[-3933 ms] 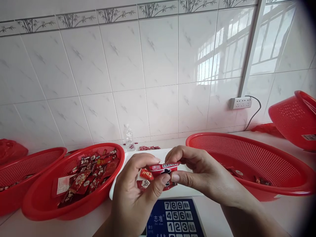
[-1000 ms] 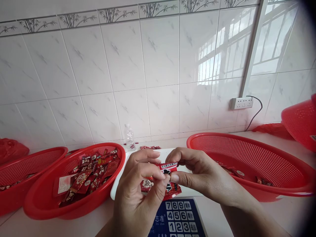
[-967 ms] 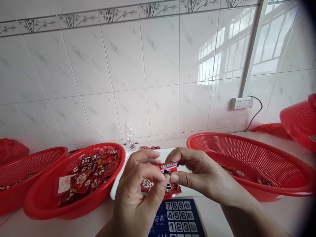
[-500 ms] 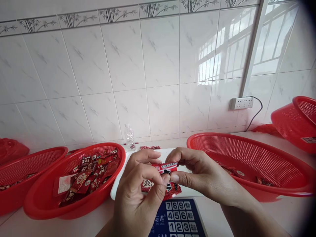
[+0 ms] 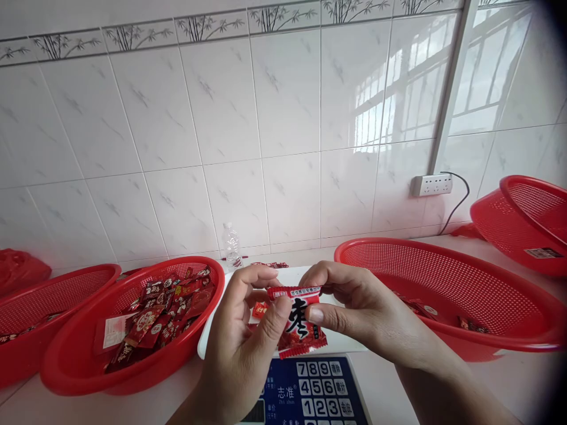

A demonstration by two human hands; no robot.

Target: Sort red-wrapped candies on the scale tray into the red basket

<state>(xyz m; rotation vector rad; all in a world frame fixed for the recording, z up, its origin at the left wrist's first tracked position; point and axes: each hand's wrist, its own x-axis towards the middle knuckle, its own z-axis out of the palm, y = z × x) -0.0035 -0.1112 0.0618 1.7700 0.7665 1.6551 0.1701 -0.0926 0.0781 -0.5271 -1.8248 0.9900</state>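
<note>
Between both hands is a small red candy packet (image 5: 301, 321) with a large black character on its front and crimped edges. My left hand (image 5: 248, 342) pinches its left side, thumb on the printed face. My right hand (image 5: 354, 307) grips the upper right edge between thumb and fingers. Both hands hover over the white tray (image 5: 212, 330) of a weighing scale, whose blue keypad panel (image 5: 316, 389) lies below them. Partly covered by my left hand, another red wrapper (image 5: 260, 309) shows on or above the tray.
A red basket (image 5: 57, 354) of wrapped sweets stands at left, another basket (image 5: 18, 366) beyond it. At right is a large red basket (image 5: 420, 254) with a few packets; a tilted basket (image 5: 491, 218) sits behind. A clear bottle (image 5: 231, 245) and power strip (image 5: 433, 185) are near the wall.
The packet has been flattened out and turned so its printed front faces me. My left thumb has moved up and left along it. The tilted basket at far right has shifted left in view.
</note>
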